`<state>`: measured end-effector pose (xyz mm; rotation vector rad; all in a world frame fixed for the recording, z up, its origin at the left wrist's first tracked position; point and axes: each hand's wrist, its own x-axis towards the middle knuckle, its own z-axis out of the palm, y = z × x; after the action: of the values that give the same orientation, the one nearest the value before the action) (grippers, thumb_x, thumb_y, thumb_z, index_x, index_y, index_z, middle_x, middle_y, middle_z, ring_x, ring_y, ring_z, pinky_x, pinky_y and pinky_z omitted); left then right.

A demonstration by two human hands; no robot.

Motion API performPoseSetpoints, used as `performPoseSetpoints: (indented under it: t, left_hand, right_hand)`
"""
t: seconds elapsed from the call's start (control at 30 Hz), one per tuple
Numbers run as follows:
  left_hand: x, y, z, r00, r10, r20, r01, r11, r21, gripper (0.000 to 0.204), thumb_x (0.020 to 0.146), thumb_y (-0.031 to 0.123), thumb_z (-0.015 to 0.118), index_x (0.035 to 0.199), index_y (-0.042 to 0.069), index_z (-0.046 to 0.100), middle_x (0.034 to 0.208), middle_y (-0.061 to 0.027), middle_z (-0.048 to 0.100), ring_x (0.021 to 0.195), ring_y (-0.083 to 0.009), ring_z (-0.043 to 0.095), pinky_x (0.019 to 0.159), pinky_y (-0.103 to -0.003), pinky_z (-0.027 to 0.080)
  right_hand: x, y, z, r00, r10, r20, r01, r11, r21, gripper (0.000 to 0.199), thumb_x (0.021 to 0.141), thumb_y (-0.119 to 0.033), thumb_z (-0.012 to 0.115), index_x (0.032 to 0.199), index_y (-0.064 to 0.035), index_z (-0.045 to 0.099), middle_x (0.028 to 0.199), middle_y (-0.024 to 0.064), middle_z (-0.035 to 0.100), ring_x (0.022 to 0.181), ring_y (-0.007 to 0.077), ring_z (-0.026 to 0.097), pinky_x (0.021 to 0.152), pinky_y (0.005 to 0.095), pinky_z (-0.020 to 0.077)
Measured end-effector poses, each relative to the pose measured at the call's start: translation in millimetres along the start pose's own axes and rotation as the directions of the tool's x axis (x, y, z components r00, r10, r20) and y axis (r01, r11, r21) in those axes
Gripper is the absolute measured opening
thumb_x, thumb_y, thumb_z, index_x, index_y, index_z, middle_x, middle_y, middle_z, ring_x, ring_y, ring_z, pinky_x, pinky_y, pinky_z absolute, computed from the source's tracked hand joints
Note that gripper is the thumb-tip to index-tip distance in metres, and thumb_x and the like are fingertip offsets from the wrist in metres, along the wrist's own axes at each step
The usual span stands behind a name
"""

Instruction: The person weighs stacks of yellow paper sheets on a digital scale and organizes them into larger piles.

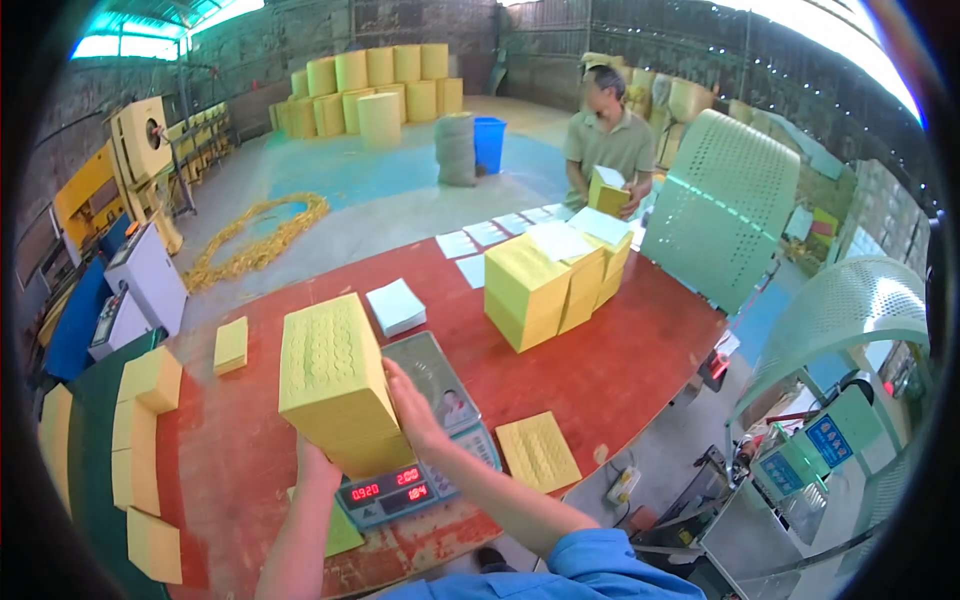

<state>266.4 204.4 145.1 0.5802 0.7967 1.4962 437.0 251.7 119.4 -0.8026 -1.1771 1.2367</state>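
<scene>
Both hands clamped on a yellow stack: left hand under its near corner, right hand flat on its right side. Stack tilted over the scale, above the lit display. Just right, a thin yellow pad on the red table. Farther back, more stacks, white sheets, and a seated person holding a small block.

Paper-goods workshop, concrete floor, stacked yellow rolls, yellow machine, packing table
</scene>
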Motion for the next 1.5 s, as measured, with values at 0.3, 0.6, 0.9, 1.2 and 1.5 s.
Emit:
performPoseSetpoints:
  t: [0.3, 0.6, 0.9, 1.2, 1.5]
  left_hand:
    - [46.7, -12.5, 28.1, 0.995, 0.102, -0.009, -0.102, 0.985, -0.142, 0.053, 0.103, 0.049, 0.041, 0.14, 0.011, 0.047, 0.136, -0.0064, 0.056, 0.124, -0.0219, 0.055, 0.1, -0.04, 0.048]
    - [25.2, 4.1, -109.8, 0.902, 0.334, -0.272, -0.281, 0.935, 0.216, 0.062, 0.102, 0.053, 0.038, 0.152, 0.015, 0.036, 0.158, -0.0112, 0.032, 0.148, -0.0242, 0.024, 0.119, -0.049, 0.016]
    - [-187.2, -3.9, -296.1, 0.682, 0.694, -0.231, 0.593, -0.34, 0.73, 0.05, 0.101, 0.04, 0.046, 0.133, 0.003, 0.054, 0.137, -0.0226, 0.053, 0.122, -0.0388, 0.052, 0.103, -0.048, 0.041]
    - [-230.1, -10.9, -290.3, 0.615, 0.784, 0.082, 0.573, -0.516, 0.637, 0.034, 0.094, 0.032, 0.057, 0.111, 0.003, 0.064, 0.127, -0.0263, 0.059, 0.118, -0.0442, 0.055, 0.098, -0.055, 0.044]
    - [-234.8, -3.3, -288.4, 0.719, 0.62, 0.316, 0.403, -0.741, 0.537, 0.025, 0.09, 0.02, 0.06, 0.11, 0.005, 0.058, 0.122, -0.0237, 0.061, 0.107, -0.0409, 0.059, 0.092, -0.053, 0.047]
  right_hand:
    - [67.3, -1.1, -9.0, 0.982, -0.008, 0.186, -0.005, 0.997, 0.072, 0.06, 0.108, -0.041, 0.034, 0.151, 0.0003, 0.033, 0.151, 0.0122, 0.041, 0.139, 0.0183, 0.037, 0.114, 0.0311, 0.0282]
    - [9.7, -57.4, -69.2, 0.988, 0.041, 0.15, -0.029, 0.997, -0.078, 0.046, 0.105, -0.026, 0.048, 0.144, -0.0021, 0.046, 0.135, 0.0086, 0.057, 0.123, 0.0137, 0.053, 0.1, 0.0269, 0.0422]
    - [-150.1, -37.3, -348.1, 0.888, -0.311, -0.339, -0.167, 0.468, -0.868, 0.018, 0.084, -0.009, 0.066, 0.1, -0.0048, 0.071, 0.114, 0.0121, 0.068, 0.112, 0.031, 0.061, 0.096, 0.0396, 0.0481]
    - [-155.6, -43.0, -358.8, 0.906, -0.375, -0.198, -0.184, 0.074, -0.98, 0.028, 0.078, -0.009, 0.065, 0.105, -0.0063, 0.067, 0.12, 0.0102, 0.065, 0.119, 0.0319, 0.056, 0.099, 0.0451, 0.0418]
    - [-164.6, -39.6, -357.0, 0.903, -0.395, -0.167, -0.151, 0.072, -0.986, 0.031, 0.076, -0.01, 0.066, 0.107, -0.0084, 0.068, 0.122, 0.0078, 0.065, 0.12, 0.0299, 0.056, 0.1, 0.0436, 0.0416]
